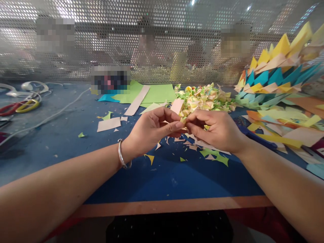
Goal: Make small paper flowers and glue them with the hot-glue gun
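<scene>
You pinch a small piece of paper (183, 119) between the fingertips of your left hand (152, 130) and right hand (217, 130), above the table (126, 184); it looks only partly shaped. Just beyond lies a heap of small folded pieces (202, 101), seemingly done. Green sheets (162, 94) and a pale strip (138, 100) lie flat, apparently unused. Cut scraps (221, 158) litter the tabletop nearer you.

A grey perforated panel (113, 42) spans ten to two o'clock, with small bright lights (193, 2) near one o'clock. The blue tabletop (141, 182) ends in a reddish-brown edge (162, 207) at six o'clock.
</scene>
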`<control>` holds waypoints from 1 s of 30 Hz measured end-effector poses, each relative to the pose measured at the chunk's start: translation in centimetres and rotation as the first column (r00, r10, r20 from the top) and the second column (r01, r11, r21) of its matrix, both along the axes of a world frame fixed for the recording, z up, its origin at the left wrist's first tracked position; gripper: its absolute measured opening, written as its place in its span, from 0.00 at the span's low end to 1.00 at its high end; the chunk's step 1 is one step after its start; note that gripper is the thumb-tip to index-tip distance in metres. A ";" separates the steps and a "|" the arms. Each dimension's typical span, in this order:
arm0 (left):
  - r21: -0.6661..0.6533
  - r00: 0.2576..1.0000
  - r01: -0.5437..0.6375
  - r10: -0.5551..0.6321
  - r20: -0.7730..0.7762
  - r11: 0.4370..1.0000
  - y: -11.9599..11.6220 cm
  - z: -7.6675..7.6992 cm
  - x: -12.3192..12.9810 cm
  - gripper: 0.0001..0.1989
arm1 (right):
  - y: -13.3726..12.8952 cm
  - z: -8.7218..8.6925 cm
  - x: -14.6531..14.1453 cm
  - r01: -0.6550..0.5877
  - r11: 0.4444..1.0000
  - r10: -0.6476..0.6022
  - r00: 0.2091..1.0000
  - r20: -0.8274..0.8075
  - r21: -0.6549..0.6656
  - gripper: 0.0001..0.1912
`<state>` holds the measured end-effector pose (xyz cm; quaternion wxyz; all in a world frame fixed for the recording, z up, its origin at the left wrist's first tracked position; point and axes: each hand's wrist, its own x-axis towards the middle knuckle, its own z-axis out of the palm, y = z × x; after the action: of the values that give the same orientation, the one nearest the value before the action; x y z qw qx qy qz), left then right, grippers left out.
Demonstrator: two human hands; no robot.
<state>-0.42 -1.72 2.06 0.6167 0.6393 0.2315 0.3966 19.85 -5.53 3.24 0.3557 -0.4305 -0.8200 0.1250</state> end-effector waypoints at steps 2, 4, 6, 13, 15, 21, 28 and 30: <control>0.135 0.997 -0.043 0.051 -0.052 0.990 -0.2 0.0 -0.1 0.10 | 0.0 0.0 0.0 -0.013 1.000 0.013 1.000 -0.011 -0.016 0.06; 0.263 0.991 -0.053 0.083 -0.105 0.963 -0.4 -0.2 -0.3 0.10 | 0.0 0.0 -0.1 -0.019 1.000 0.018 1.000 -0.012 -0.025 0.06; 0.364 0.984 -0.040 0.100 -0.148 0.930 -0.6 -0.3 -0.4 0.10 | 0.1 -0.1 -0.2 -0.013 1.000 0.013 1.000 -0.006 -0.024 0.06; 0.412 0.972 -0.085 0.167 -0.168 0.907 -0.5 -0.7 -0.1 0.12 | 0.3 -0.5 -0.4 0.000 1.000 0.000 1.000 -0.008 -0.003 0.07; 0.390 0.972 -0.128 0.193 -0.134 0.912 -0.4 -0.7 0.0 0.12 | 0.3 -0.5 -0.3 -0.009 1.000 0.008 1.000 -0.026 -0.028 0.07; 0.406 0.975 -0.122 0.186 -0.123 0.906 -0.5 -0.6 -0.2 0.11 | 0.3 -0.5 -0.3 -0.001 1.000 0.001 1.000 -0.022 -0.014 0.07; 0.459 0.916 -0.055 0.228 -0.330 0.887 -0.6 -0.1 -0.3 0.03 | 0.3 -0.6 -0.3 0.009 0.996 -0.014 0.999 0.053 0.089 0.07; 0.458 0.898 -0.065 0.252 -0.360 0.887 -0.4 -0.3 -0.2 0.03 | 0.3 -0.7 -0.3 0.009 0.996 -0.014 0.998 0.054 0.090 0.07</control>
<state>-0.62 -2.13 1.81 0.3607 0.8075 0.3138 0.3454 19.54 -5.26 2.58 0.3528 -0.4223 -0.8317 0.0742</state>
